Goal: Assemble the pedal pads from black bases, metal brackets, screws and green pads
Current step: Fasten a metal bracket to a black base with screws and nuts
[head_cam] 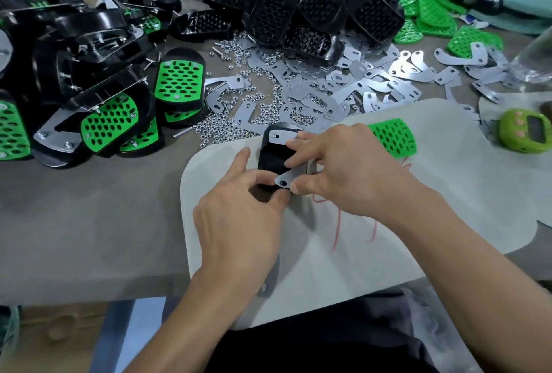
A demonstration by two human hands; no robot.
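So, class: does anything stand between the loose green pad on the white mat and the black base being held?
Only the right hand, whose fingers hold a metal bracket on the black base. The green pad lies just beyond that hand on the white mat; nothing else visible lies between.

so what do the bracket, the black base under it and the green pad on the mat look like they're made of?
The bracket looks like thin sheet metal, probably steel: dull silver, flat, with punched holes. The black base looks like moulded plastic, smooth with a slight sheen. The green pad is likely rubber or soft plastic: matte and perforated, and the picture does not show which.
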